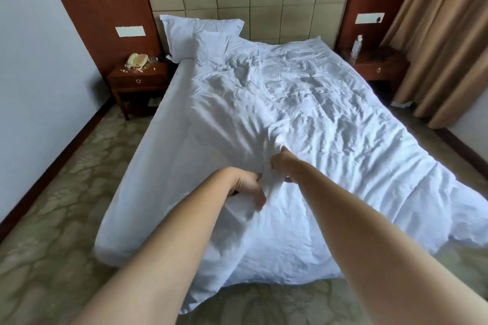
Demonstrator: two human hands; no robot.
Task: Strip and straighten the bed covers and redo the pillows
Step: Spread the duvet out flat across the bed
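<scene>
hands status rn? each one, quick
Left hand: closed, gripping a bunched fold of the white duvet.
Right hand: closed, pinching the same duvet fold, just beyond the left.

No legible text, labels, brands or nos. anywhere in frame. Wall switch plates (130, 31) and (369, 18) on the wood panels: blank white, any markings too small to read. Phone (136, 60) on the left nightstand: keypad blurred, no digits readable. Clear bottle (357, 45) on the right nightstand: no label text resolvable. White bedding (303, 103): no tags or print visible.
</scene>
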